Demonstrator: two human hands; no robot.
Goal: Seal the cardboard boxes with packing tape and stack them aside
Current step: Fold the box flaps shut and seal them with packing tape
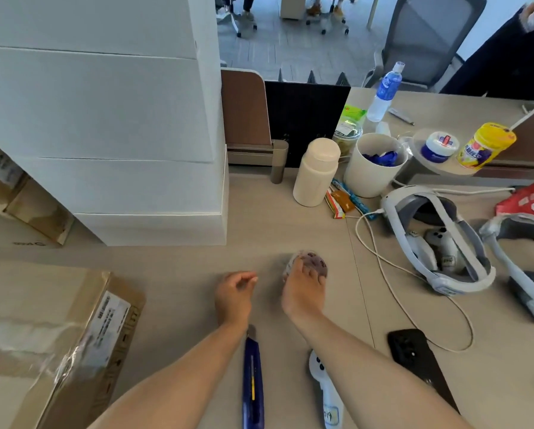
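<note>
Writing: shipping label on the brown cardboard box too blurred to read; handwritten tag on the white controller reads roughly "019"; print on the tape roll illegible.

Counts: one tape roll; one taped brown box at lower left; four tiers in the white box stack; one blue utility knife; one black phone; two headsets.

Right hand lies on top of the tape roll on the desk, fingers curled over it; left hand just beside the roll, fingers loosely curled, nothing seen in them; box well apart to the left of both hands; knife between the forearms.
</note>
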